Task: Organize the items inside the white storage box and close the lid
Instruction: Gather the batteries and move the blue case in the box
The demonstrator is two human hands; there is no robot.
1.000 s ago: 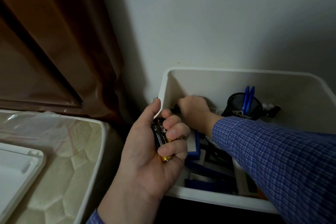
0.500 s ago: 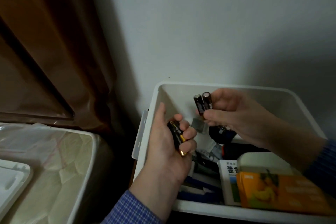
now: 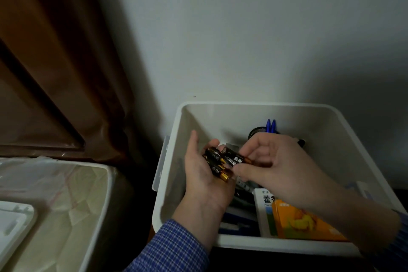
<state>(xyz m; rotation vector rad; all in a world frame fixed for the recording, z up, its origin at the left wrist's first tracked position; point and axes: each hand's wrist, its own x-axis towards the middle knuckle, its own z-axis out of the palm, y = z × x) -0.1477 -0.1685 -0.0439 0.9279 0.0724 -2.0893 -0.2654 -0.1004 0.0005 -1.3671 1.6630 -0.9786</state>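
sleeves of blue check frame the near edge. orange packet and white carton lie in the near right of the white storage box. above the box the left hand cups black batteries, fingers curled loosely under them; the right hand pinches further batteries into that palm. gathering is the step in hand, i judge; next, setting them down together. farther back, blue pens stand in a cup. the lid waits on the bed, left.
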